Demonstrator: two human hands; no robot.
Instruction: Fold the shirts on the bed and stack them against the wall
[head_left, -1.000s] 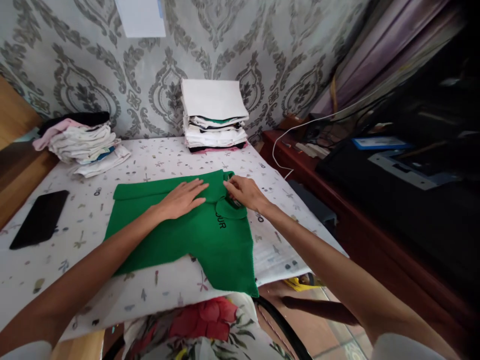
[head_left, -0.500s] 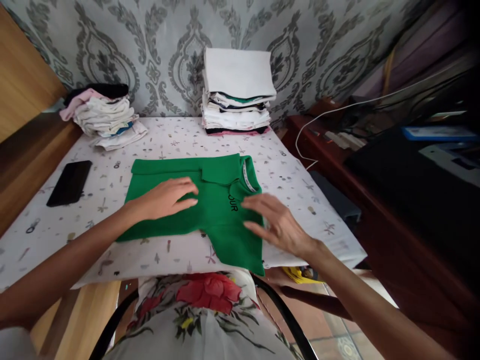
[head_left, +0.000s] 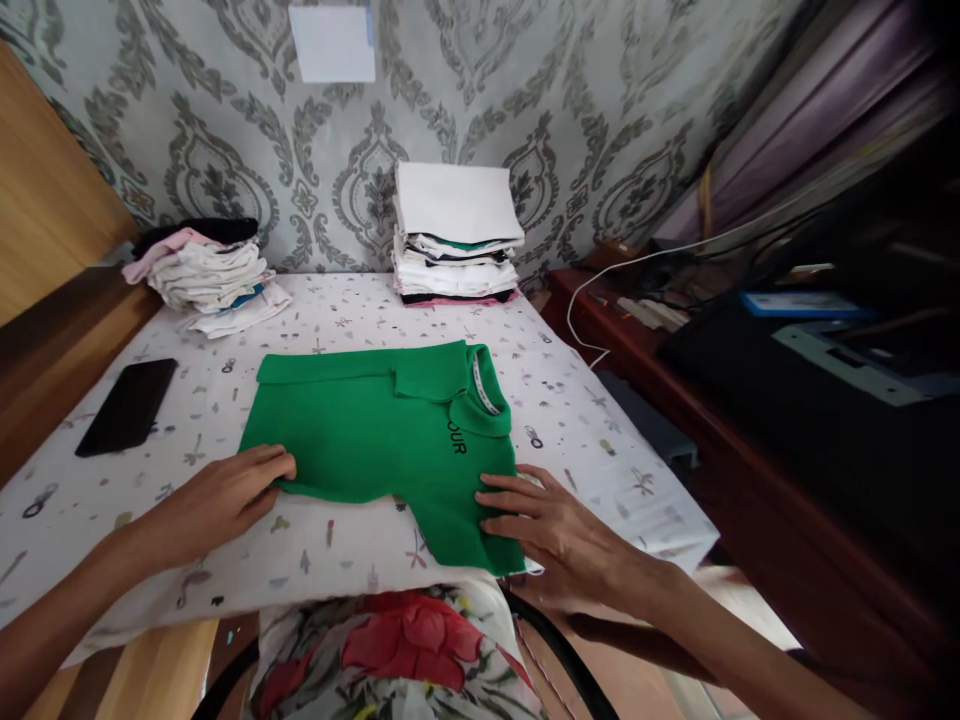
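A green polo shirt (head_left: 345, 430) lies on the white patterned tablecloth, its collar to the right and its far side folded inward. Dark letters show near the collar. My left hand (head_left: 232, 495) is closed on the shirt's near hem corner, thumb below and fingers on top. At the near sleeve, my right hand (head_left: 544, 520) rests with its fingers apart on the fabric; its thumb is hidden.
A stack of folded clothes (head_left: 457, 215) stands at the back by the wall. To the left are a looser clothes pile (head_left: 210, 270) and a black phone (head_left: 127, 405). A dark red desk (head_left: 645, 350) with a white cable borders the right side.
My left hand has moved from above the shirt's middle down to its near left corner. My right hand has lowered onto the sleeve. The camera view has tilted up.
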